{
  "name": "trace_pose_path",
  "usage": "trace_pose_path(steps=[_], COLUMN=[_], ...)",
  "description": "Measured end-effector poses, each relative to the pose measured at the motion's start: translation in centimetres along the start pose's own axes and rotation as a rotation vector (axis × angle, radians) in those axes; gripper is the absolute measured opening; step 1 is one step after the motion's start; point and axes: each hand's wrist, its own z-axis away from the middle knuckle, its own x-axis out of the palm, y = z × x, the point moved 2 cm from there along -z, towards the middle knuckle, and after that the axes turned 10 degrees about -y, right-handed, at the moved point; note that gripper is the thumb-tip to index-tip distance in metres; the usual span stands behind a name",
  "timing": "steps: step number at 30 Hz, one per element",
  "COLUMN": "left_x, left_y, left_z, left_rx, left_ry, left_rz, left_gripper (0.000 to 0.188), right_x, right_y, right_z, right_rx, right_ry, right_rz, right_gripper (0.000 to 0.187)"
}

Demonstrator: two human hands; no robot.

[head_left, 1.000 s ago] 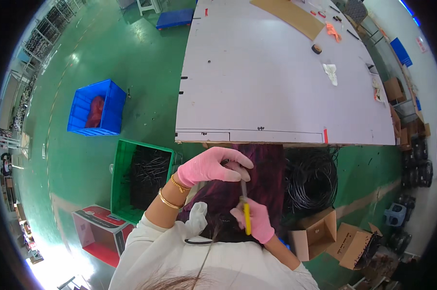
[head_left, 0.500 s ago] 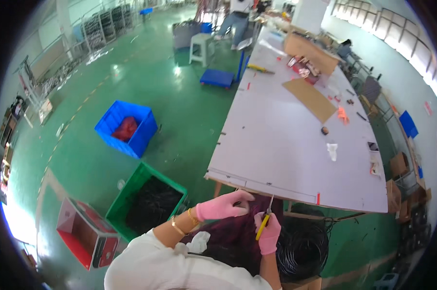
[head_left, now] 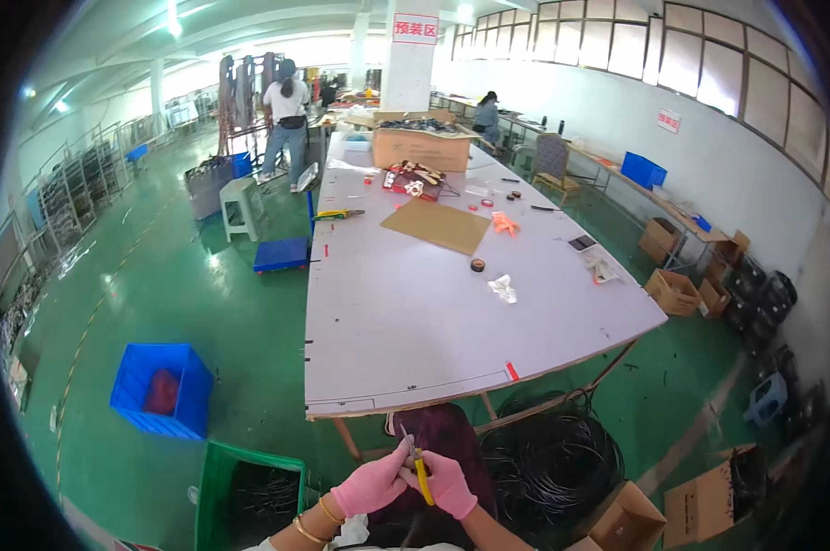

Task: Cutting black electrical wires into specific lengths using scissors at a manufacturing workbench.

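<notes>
Over my lap, just below the near edge of the table, my two pink-gloved hands are together. My right hand [head_left: 450, 487] is closed around yellow-handled pliers [head_left: 422, 476], whose slim metal tip points up and away from me. Beside them my left hand [head_left: 371, 483] has its fingertips pressed together against the jaws and the right hand's fingers. What, if anything, sits in that pinch is hidden.
The white table [head_left: 387, 321] bears brown cardboard [head_left: 438, 227], black tape [head_left: 477, 265] and a carton [head_left: 419, 149]. A green crate [head_left: 214, 477] and blue crate [head_left: 125, 390] stand left. Coiled black cable [head_left: 553, 459] and an open box [head_left: 631, 519] lie right. A person [head_left: 286, 115] stands far off.
My view has tipped up and shifted right. The left hand has come in from the left to meet the right hand, which still holds the pliers.
</notes>
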Motion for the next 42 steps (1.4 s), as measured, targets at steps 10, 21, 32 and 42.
trace_pose_path(steps=[10,21,32,42], left_x=[-5.1,-4.1,-1.8,-2.5], left_y=[-11.2,-3.2,-2.0,-5.4], left_z=[13.5,6.4,-1.8,-0.5], left_rx=[-0.793,-0.202,0.204,-0.098], left_ry=[0.421,0.429,0.289,0.623], left_rz=[-0.568,-0.169,-0.117,0.764], left_gripper=[0.025,0.042,0.033,0.014], right_x=[-1.2,1.4,1.0,0.3], right_y=[1.2,1.5,3.1,0.9], right_z=[0.4,-1.4,-1.4,-3.7], right_rx=[-0.014,0.065,0.088,0.095], right_ry=[0.159,-0.124,0.072,-0.035], right_rz=[-0.049,-0.346,-0.015,0.069], right_gripper=[0.025,0.024,0.035,0.022])
